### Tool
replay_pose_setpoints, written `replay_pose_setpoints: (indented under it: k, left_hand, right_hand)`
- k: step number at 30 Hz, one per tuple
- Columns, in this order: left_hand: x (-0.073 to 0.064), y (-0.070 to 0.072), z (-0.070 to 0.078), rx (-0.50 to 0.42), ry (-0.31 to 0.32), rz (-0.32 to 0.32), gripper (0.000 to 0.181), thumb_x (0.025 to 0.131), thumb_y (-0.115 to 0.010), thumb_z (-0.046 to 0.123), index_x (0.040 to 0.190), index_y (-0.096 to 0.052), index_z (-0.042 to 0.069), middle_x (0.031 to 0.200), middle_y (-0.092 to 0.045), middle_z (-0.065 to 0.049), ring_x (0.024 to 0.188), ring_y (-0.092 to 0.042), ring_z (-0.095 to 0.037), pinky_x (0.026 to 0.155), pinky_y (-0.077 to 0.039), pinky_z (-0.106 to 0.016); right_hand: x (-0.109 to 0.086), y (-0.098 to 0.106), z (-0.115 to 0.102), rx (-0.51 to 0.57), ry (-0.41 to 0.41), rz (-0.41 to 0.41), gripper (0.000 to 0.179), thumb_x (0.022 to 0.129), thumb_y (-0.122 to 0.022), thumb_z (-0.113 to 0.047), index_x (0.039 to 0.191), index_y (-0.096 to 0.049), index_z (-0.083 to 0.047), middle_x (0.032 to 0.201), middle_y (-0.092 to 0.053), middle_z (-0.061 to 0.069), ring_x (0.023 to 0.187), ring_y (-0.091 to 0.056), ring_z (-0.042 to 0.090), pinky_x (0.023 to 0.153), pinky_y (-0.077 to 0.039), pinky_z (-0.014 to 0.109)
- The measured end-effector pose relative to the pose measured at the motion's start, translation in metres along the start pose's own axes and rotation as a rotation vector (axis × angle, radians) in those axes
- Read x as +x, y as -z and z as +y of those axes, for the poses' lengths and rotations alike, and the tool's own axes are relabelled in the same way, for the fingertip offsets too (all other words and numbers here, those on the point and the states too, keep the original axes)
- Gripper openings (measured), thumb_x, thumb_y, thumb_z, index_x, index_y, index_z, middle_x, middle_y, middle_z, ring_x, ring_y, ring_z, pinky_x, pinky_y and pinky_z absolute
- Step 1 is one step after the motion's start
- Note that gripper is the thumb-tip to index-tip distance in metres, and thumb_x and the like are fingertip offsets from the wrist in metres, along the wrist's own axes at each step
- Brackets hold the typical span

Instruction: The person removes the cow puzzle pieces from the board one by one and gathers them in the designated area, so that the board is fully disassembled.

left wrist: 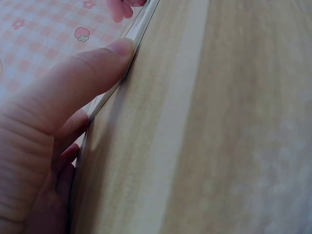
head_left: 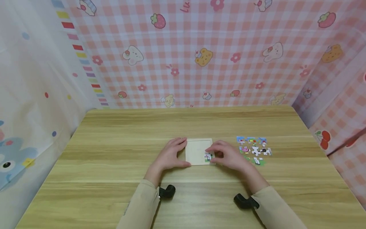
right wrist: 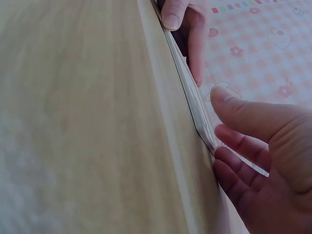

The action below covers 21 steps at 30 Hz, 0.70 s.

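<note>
A shallow square wooden puzzle tray (head_left: 195, 152) lies on the table, with one printed jigsaw piece (head_left: 208, 157) in its near right corner. My left hand (head_left: 171, 154) holds the tray's left side, thumb on the near edge and fingers at the far left corner. In the left wrist view, the left thumb (left wrist: 107, 61) presses the tray's rim. Over the tray's right side is my right hand (head_left: 228, 156), its thumb and forefinger spread around the piece. The right wrist view shows the right thumb (right wrist: 243, 112) apart from the fingers, with nothing visible between them.
Several loose jigsaw pieces (head_left: 255, 150) with printed cartoon pictures lie in rows to the right of the right hand. The wooden table (head_left: 114, 152) meets a pink checked curtain (head_left: 183, 63) at the back. A black wrist camera (head_left: 167, 191) sits at the left sleeve.
</note>
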State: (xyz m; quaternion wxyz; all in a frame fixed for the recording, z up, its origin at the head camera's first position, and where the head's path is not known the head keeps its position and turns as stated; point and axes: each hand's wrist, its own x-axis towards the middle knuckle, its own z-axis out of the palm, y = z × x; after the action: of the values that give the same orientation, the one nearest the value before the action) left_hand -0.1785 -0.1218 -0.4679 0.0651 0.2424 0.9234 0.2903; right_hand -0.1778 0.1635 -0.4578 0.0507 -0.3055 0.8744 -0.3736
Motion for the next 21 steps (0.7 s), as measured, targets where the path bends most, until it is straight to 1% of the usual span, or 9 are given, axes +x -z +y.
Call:
replay_pose_setpoints:
  k: [7, 12, 21]
  left_hand:
    - [0.0008, 0.0003, -0.0003, 0.025, -0.032, 0.011, 0.097, 0.074, -0.084, 0.046, 0.149, -0.042, 0.001, 0.158, -0.035, -0.008, 0.147, -0.023, -0.029, 0.119, -0.02, -0.042]
    - [0.0011, 0.0003, -0.0008, 0.025, -0.018, -0.004, 0.098, 0.075, -0.084, 0.048, 0.15, -0.039, 0.002, 0.159, -0.033, -0.006, 0.148, -0.022, -0.027, 0.12, -0.019, -0.041]
    - [0.0008, 0.0005, 0.0002, 0.003, -0.013, -0.004, 0.097, 0.075, -0.084, 0.046, 0.149, -0.041, 0.002, 0.159, -0.033, -0.006, 0.148, -0.021, -0.027, 0.12, -0.019, -0.042]
  right_hand:
    - [0.0008, -0.0009, -0.0013, -0.021, -0.019, -0.015, 0.032, 0.082, -0.082, -0.016, 0.113, -0.074, -0.015, 0.11, -0.061, 0.0, 0.088, -0.051, 0.016, 0.076, -0.046, 0.032]
    - [0.0018, -0.0026, 0.0002, -0.051, -0.029, -0.029, 0.031, 0.083, -0.082, -0.017, 0.112, -0.075, -0.017, 0.11, -0.059, -0.001, 0.089, -0.05, 0.015, 0.076, -0.045, 0.032]
    - [0.0027, -0.006, -0.0004, -0.074, -0.043, -0.031, 0.026, 0.083, -0.081, -0.016, 0.108, -0.075, -0.019, 0.106, -0.058, -0.003, 0.087, -0.049, 0.014, 0.075, -0.044, 0.031]
